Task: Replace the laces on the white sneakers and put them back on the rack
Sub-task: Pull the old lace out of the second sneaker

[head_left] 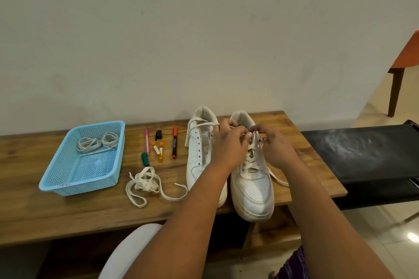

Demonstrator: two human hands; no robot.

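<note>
Two white sneakers stand side by side on the wooden table (pixel 34 206), toes toward me. The right sneaker (pixel 251 190) is laced most of the way up; the left sneaker (pixel 199 156) has empty eyelets. My left hand (pixel 229 142) and my right hand (pixel 274 142) meet over the top of the right sneaker, each pinching the lace (pixel 254 140) near the upper eyelets. One lace end (pixel 278 179) trails off to the right of that shoe. A loose white lace (pixel 145 184) lies tangled on the table left of the sneakers.
A blue plastic basket (pixel 56 179) at the left holds two coiled laces (pixel 97 142). Several markers and caps (pixel 158 145) lie between basket and shoes. A black rack (pixel 362 154) stands to the right of the table, a chair (pixel 399 70) beyond it.
</note>
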